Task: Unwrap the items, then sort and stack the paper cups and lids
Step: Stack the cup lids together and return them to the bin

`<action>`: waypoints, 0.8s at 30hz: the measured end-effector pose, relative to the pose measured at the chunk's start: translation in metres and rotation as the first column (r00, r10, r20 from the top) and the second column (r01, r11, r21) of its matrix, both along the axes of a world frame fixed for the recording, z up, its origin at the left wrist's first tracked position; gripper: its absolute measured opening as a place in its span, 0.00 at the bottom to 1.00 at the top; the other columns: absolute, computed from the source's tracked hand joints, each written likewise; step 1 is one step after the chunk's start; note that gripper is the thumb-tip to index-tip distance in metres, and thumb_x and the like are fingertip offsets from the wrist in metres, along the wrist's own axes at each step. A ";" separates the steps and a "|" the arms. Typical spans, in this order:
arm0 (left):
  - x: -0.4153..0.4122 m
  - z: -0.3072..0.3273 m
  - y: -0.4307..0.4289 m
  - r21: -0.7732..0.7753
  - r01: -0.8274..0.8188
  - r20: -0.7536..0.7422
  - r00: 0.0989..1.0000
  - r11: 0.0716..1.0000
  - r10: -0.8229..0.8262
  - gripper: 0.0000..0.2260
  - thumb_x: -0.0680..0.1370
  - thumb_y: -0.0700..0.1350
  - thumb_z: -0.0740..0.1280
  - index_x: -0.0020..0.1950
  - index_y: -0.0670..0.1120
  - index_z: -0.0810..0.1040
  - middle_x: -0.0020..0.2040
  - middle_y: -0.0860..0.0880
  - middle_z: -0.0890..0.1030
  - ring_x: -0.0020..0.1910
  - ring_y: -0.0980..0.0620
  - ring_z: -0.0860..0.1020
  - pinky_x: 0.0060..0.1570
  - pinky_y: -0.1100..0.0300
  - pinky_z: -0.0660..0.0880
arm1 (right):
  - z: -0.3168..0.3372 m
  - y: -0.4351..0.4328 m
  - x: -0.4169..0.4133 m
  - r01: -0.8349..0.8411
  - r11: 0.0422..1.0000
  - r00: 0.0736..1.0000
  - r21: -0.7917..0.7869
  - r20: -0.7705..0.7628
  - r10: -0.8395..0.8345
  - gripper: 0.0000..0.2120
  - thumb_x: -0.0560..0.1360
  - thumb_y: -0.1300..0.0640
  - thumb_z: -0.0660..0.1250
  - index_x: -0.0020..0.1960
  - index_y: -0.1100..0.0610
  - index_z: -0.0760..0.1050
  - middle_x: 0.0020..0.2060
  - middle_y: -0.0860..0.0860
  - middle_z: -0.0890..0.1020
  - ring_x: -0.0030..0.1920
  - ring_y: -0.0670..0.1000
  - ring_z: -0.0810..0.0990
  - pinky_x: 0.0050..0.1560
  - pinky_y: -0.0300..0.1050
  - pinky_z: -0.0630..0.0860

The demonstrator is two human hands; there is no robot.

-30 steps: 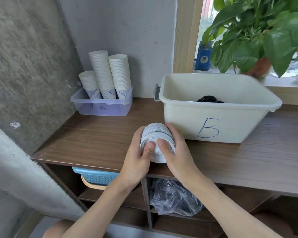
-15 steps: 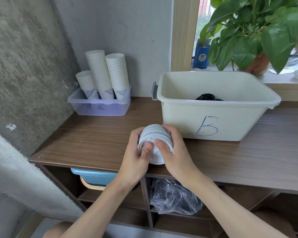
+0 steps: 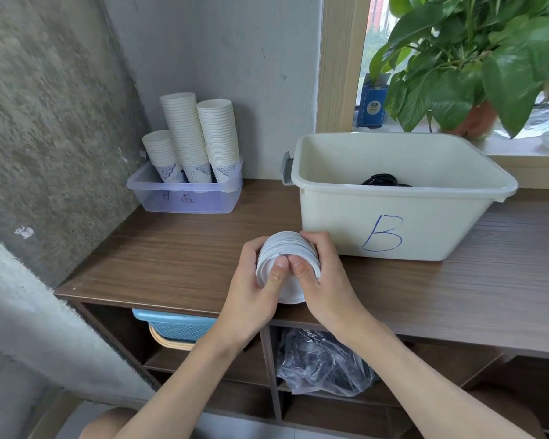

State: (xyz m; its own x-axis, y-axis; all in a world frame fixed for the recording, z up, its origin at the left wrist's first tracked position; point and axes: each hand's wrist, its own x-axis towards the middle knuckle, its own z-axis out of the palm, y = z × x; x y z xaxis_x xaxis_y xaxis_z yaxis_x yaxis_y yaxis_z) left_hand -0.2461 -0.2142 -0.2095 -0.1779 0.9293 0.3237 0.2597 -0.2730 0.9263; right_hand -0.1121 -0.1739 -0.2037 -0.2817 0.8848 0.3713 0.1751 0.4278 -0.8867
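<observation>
Thumbs (image 3: 278,270) closer now; left hand (image 3: 252,283), right hand (image 3: 328,280) around apparent lids (image 3: 286,245)

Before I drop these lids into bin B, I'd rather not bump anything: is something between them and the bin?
Nothing visible. The left hand and right hand hold the lids just in front of the bin; only its rim needs clearing. Black items lie inside.

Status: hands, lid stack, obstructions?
Left hand and right hand both grip the white lid stack, thumbs on its face. Stack at the counter front edge. Tub marked B just behind.
</observation>
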 end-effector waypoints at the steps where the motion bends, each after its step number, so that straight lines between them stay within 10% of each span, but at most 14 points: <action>1: 0.000 0.000 0.001 0.006 -0.007 -0.005 1.000 1.000 0.007 0.27 0.74 0.64 0.63 0.68 0.50 0.70 0.57 0.60 0.80 0.58 0.62 0.78 0.55 0.70 0.72 | 0.001 -0.001 0.000 -0.004 1.000 1.000 0.001 0.000 0.004 0.18 0.74 0.40 0.61 0.60 0.47 0.67 0.57 0.49 0.75 0.58 0.45 0.74 0.60 0.40 0.70; 12: 0.004 0.003 0.004 0.028 -0.067 0.158 0.986 0.997 0.061 0.33 0.70 0.72 0.65 0.65 0.50 0.73 0.58 0.56 0.82 0.58 0.57 0.80 0.54 0.66 0.74 | 0.006 -0.002 -0.005 -0.060 0.983 0.994 -0.176 -0.103 0.042 0.40 0.69 0.33 0.62 0.75 0.52 0.59 0.68 0.42 0.70 0.67 0.37 0.68 0.68 0.37 0.65; 19: 0.001 0.002 0.003 -0.034 -0.047 0.035 0.998 0.998 0.048 0.26 0.72 0.66 0.63 0.65 0.54 0.72 0.57 0.65 0.80 0.58 0.63 0.78 0.54 0.70 0.72 | 0.006 -0.002 -0.003 -0.003 0.990 0.999 -0.141 -0.041 -0.003 0.29 0.72 0.41 0.61 0.71 0.51 0.66 0.64 0.45 0.73 0.64 0.39 0.70 0.63 0.29 0.64; 24: -0.002 -0.001 0.006 -0.039 -0.006 0.029 1.000 0.999 0.007 0.41 0.71 0.72 0.64 0.73 0.45 0.69 0.65 0.50 0.79 0.65 0.54 0.76 0.66 0.53 0.73 | 0.002 0.000 -0.002 -0.037 0.991 0.999 -0.130 -0.028 0.033 0.30 0.73 0.43 0.61 0.73 0.52 0.63 0.68 0.46 0.70 0.68 0.40 0.67 0.69 0.36 0.62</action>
